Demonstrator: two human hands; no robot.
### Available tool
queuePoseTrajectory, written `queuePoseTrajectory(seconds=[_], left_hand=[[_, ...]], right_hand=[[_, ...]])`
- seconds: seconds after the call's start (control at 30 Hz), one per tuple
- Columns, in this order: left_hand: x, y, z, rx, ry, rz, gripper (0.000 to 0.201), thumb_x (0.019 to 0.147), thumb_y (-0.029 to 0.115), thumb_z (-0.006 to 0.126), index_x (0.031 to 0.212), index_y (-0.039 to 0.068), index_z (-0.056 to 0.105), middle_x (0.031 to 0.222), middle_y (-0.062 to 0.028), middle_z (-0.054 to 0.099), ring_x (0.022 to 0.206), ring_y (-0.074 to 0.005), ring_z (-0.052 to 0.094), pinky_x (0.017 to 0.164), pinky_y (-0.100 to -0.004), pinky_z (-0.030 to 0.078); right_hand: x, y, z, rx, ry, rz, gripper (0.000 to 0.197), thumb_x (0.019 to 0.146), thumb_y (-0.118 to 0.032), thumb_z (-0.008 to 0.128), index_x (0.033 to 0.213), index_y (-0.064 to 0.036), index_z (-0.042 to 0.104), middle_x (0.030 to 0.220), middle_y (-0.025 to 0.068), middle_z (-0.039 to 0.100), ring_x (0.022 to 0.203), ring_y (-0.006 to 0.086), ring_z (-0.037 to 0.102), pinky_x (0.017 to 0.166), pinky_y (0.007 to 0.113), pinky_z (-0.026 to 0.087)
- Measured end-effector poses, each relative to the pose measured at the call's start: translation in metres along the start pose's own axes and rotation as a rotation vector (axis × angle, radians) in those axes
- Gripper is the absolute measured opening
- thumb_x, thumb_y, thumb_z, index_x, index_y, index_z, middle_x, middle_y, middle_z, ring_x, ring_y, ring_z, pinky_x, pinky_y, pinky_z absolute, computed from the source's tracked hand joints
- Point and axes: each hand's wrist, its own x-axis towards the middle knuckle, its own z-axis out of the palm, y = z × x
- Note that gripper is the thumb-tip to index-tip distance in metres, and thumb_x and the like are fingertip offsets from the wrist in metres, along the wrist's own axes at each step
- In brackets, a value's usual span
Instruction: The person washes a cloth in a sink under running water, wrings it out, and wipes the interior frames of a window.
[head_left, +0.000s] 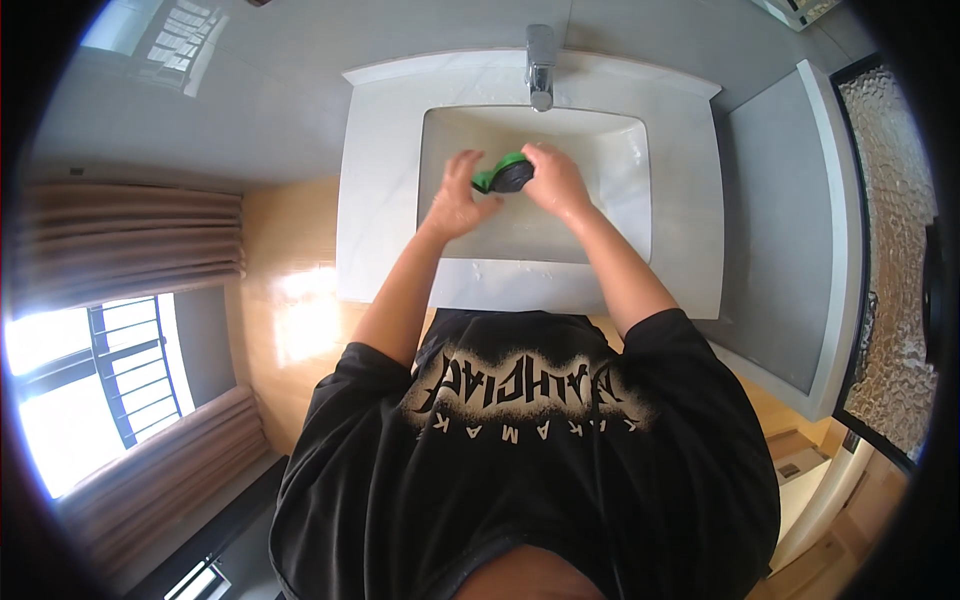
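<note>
Right hand (555, 182) clamped on right side of green-black object (513, 176), left hand (457, 205) at its left, fingers apart

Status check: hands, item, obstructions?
Right hand gripping green-and-black item; left hand beside it, fingers spread, contact unclear. Item over sink basin. Faucet beyond, apart from both hands.
</note>
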Motion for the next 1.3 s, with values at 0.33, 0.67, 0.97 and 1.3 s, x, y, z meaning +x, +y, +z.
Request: queuePoseTrajectory(seconds=[0.33,0.67,0.97,1.3], left_hand=[[0.016,0.015,0.038,-0.596,-0.139,-0.571,0.039,0.071,0.006,0.062,0.11,0.0,0.058,0.094,-0.0132,0.064,0.085,-0.0233,0.063,0.076,-0.0372,0.052],[0.019,0.04,0.036,-1.075,-0.2,-0.545,0.044,0.069,-0.005,0.056,0.112,0.003,0.049,0.105,-0.014,0.056,0.098,-0.0288,0.059,0.083,-0.0392,0.05],[0.021,0.057,0.016,-0.028,-0.22,-0.038,0.074,0.073,0.013,0.066,0.139,0.005,0.034,0.12,-0.0255,0.053,0.111,-0.0403,0.055,0.091,-0.0454,0.048],[0.007,0.041,0.053,-0.608,-0.297,-0.169,0.103,0.072,0.009,0.061,0.149,-0.004,-0.006,0.15,-0.0317,0.02,0.141,-0.0387,0.025,0.113,-0.0395,0.028]], right_hand=[[-0.022,0.035,-0.01,0.352,-0.197,-0.106,0.09,0.062,-0.009,0.075,0.142,-0.0064,0.034,0.136,0.0202,0.045,0.127,0.035,0.046,0.106,0.04,0.038],[-0.035,0.021,-0.02,0.466,-0.271,0.232,0.057,0.069,-0.013,0.078,0.119,-0.0081,0.051,0.1,0.0158,0.065,0.1,0.0331,0.063,0.083,0.04,0.05],[-0.014,0.019,0.001,-0.084,-0.072,-0.057,0.051,0.071,-0.008,0.071,0.119,-0.0058,0.053,0.107,0.0174,0.058,0.095,0.0357,0.062,0.082,0.041,0.052],[-0.04,0.043,0.027,1.444,-0.102,0.348,0.102,0.079,-0.039,0.078,0.153,-0.0262,0.008,0.145,0.0086,0.031,0.122,0.0244,0.047,0.096,0.044,0.046]])
